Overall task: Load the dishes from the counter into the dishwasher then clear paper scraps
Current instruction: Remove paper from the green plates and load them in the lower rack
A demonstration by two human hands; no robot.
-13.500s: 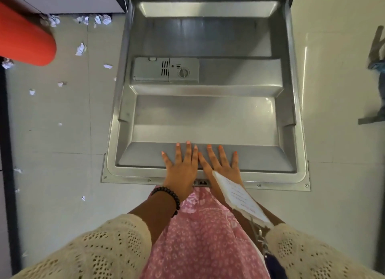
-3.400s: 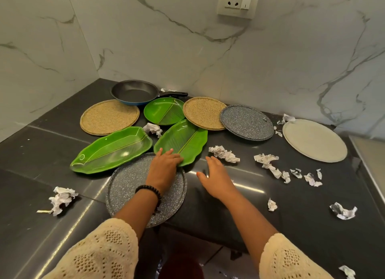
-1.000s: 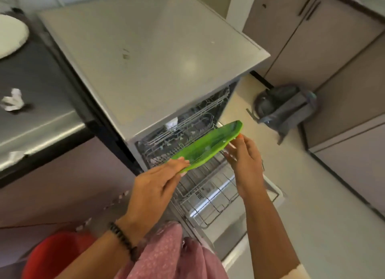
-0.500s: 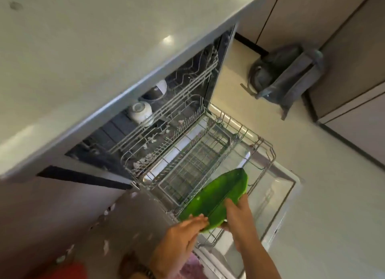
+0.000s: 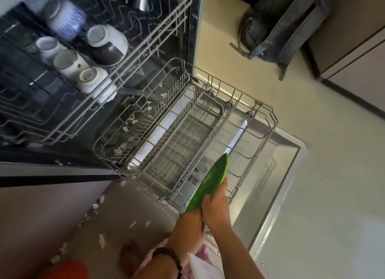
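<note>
A green leaf-shaped plate (image 5: pixel 212 178) stands on edge at the near right corner of the pulled-out lower rack (image 5: pixel 245 132) of the dishwasher. My left hand (image 5: pixel 188 222) grips its lower end and my right hand (image 5: pixel 216 210) holds its near edge. The upper rack (image 5: pixel 133 55) holds several upturned cups (image 5: pixel 104 43). Paper scraps (image 5: pixel 125 145) lie in the back of the lower rack and on the floor (image 5: pixel 102 239) to the left.
The open dishwasher door (image 5: pixel 277 174) lies flat under the rack. A grey backpack (image 5: pixel 279 22) rests on the floor by the cabinets at the top right. A red bin (image 5: pixel 66 270) shows at the bottom left.
Both hands have lowered the green plate down to the near right corner of the lower rack and turned it on edge. My head has dipped closer to the dishwasher.
</note>
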